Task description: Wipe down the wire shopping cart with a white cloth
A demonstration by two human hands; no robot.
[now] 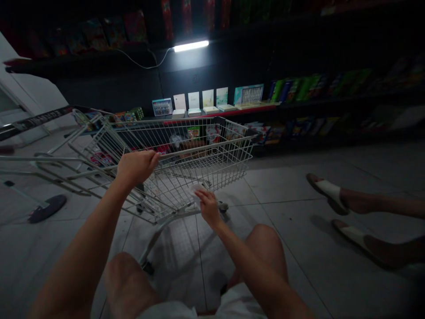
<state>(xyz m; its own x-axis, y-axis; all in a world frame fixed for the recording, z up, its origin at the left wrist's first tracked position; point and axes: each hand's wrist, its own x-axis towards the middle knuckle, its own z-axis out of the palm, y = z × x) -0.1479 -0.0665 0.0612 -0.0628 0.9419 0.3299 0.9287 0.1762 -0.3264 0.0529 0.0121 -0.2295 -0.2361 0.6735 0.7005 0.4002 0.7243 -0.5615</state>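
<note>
A metal wire shopping cart (186,159) stands sideways in front of me, its handle end toward the left. My left hand (136,168) is closed around the top side rail of the basket. Lower and to the right, my right hand (208,204) pinches a white wipe (195,190), which lies against the lower wires on the near side of the basket. Part of the wipe is hidden by my fingers. Through the wires no goods can be told apart for certain from those on the shelf behind.
Behind the cart runs a dark shelf (215,113) with several boxes and packets, under a lit tube lamp (191,46). At the right are another person's feet in sandals (327,188). A round stand base (48,208) sits on the tiled floor at the left.
</note>
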